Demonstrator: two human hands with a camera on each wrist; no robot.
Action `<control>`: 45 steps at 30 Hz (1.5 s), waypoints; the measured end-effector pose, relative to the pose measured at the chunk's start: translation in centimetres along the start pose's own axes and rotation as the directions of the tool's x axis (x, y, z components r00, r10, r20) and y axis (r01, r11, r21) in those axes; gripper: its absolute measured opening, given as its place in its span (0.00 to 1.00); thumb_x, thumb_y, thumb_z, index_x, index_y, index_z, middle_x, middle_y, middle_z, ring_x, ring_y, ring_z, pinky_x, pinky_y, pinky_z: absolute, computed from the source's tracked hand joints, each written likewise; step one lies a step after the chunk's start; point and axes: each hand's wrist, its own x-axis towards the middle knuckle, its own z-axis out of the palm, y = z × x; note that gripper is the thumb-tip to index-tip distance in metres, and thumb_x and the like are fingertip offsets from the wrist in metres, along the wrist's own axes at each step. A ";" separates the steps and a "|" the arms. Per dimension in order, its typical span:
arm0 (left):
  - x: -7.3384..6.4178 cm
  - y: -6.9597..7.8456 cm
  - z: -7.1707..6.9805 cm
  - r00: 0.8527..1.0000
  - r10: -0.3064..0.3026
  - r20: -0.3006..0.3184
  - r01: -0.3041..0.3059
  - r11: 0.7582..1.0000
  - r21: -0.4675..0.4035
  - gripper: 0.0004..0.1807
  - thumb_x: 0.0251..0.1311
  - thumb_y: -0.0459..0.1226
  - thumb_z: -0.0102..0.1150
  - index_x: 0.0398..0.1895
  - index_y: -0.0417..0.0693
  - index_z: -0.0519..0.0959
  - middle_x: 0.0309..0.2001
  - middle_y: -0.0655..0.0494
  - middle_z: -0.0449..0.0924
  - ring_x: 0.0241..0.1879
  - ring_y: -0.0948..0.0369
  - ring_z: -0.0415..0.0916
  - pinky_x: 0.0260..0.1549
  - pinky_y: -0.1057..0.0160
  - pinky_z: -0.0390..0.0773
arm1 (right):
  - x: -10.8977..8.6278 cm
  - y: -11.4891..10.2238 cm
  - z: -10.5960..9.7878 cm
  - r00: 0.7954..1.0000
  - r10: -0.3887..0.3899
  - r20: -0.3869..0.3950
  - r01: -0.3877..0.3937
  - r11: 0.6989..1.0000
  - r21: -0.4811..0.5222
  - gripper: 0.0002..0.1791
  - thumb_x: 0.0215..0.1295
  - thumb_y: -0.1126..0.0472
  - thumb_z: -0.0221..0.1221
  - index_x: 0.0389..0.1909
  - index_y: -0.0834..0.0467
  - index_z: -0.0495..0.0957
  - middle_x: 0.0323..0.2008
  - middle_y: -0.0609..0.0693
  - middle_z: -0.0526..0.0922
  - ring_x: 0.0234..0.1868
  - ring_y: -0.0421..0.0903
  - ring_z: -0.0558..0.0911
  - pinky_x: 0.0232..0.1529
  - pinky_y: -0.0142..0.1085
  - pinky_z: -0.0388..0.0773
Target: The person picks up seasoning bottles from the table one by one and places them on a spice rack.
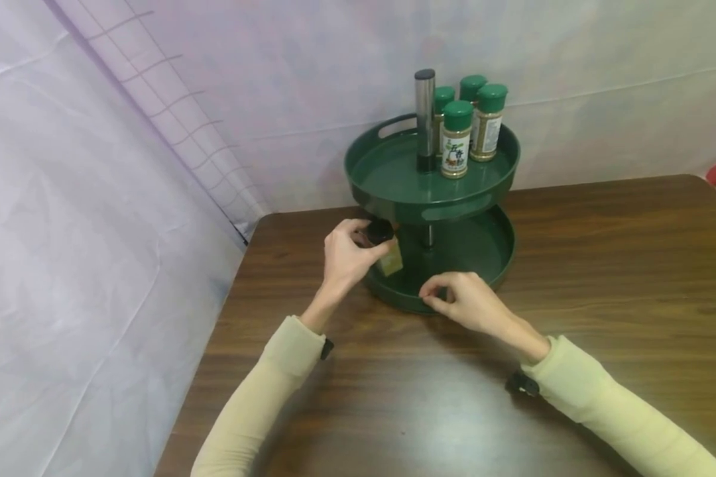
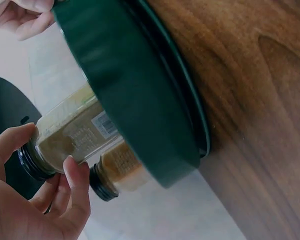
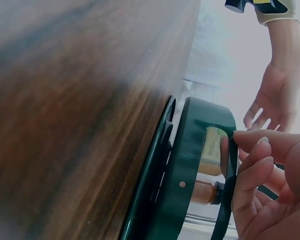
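My left hand grips a clear spice jar by its neck, just under the black lid. The jar tilts at the left side of the lower tier of a green two-tier turntable rack, its base behind the tier's wall in the left wrist view. Beside it there, a second black-lidded jar with orange-brown contents stands partly hidden. With thumb and fingertips, my right hand pinches the front rim of the lower tier, near a handle slot.
Several green-capped spice jars stand on the upper tier, right of its steel post. That tier overhangs the lower one. The rack stands near the back edge of a brown wooden table, before a pale cloth backdrop.
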 end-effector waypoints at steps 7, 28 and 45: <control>0.2 -0.5 1.0 0.999 0.033 -0.010 -0.033 0.999 0.036 0.25 0.49 0.45 0.79 0.48 0.41 0.86 0.38 0.51 0.81 0.35 0.54 0.79 0.36 0.59 0.78 | 0.0 0.1 0.0 1.000 0.001 -0.005 -0.001 1.000 -0.010 0.03 0.64 0.66 0.67 0.36 0.56 0.87 0.31 0.43 0.85 0.14 0.32 0.69 0.19 0.31 0.70; 0.1 -2.2 2.0 1.000 -0.027 -0.015 0.028 0.999 0.044 0.24 0.50 0.45 0.78 0.48 0.42 0.85 0.42 0.52 0.81 0.39 0.56 0.79 0.38 0.57 0.79 | 0.0 0.3 0.1 1.000 -0.010 0.007 0.010 1.000 0.006 0.03 0.64 0.66 0.68 0.37 0.56 0.87 0.32 0.43 0.85 0.15 0.32 0.69 0.20 0.31 0.72; -0.2 -2.1 2.1 1.000 -0.008 0.002 0.008 0.997 0.079 0.27 0.54 0.47 0.76 0.51 0.39 0.82 0.42 0.48 0.78 0.41 0.53 0.78 0.41 0.56 0.78 | -0.1 0.2 -0.1 1.000 -0.019 0.003 0.019 1.000 0.009 0.03 0.64 0.67 0.67 0.37 0.57 0.87 0.32 0.44 0.85 0.15 0.32 0.69 0.19 0.31 0.71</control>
